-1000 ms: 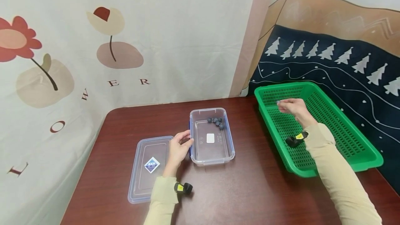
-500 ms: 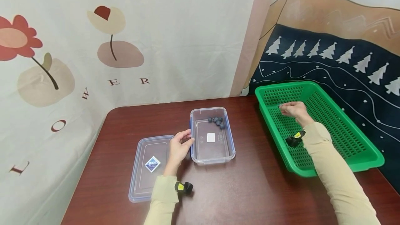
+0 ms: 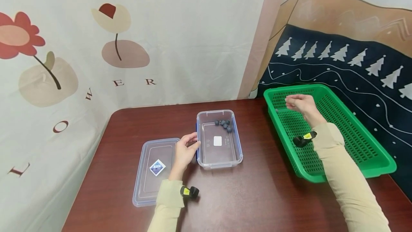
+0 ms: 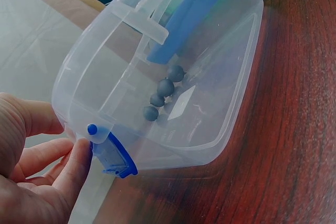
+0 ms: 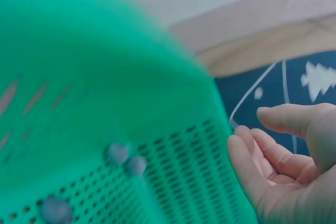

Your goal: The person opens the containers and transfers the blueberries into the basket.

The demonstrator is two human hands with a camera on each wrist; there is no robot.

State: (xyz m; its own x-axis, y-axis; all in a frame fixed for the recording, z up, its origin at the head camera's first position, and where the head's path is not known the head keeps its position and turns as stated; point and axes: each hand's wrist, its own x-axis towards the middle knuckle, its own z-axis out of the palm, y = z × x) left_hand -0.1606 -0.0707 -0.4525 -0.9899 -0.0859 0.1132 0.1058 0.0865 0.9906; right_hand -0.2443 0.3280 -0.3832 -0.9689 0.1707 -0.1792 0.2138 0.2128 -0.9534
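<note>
My left hand (image 3: 185, 155) holds the left side of a clear plastic food box (image 3: 206, 158), its fingertips at the blue clip (image 4: 113, 156) in the left wrist view. Several blueberries (image 3: 225, 126) lie together near the box's far right corner. Over the far left part of a green plastic basket (image 3: 351, 128) hovers my right hand (image 3: 304, 108). In the right wrist view its thumb stands apart from the loosely bent fingers (image 5: 244, 166), and I see nothing between them. Blueberries (image 5: 136, 164) rest inside the basket beside that hand.
A clear lid (image 3: 145, 185) with a blue diamond label lies left of the box, partly under the left forearm. The brown table (image 3: 244, 196) meets a printed cloth (image 3: 199, 46) along its back edge. Basket walls rise around the right hand.
The right hand dipped slightly into the basket, then rose again with its fingers opened. The small bluish berry at its fingertips earlier is gone from them. The left hand has stayed on the box.
</note>
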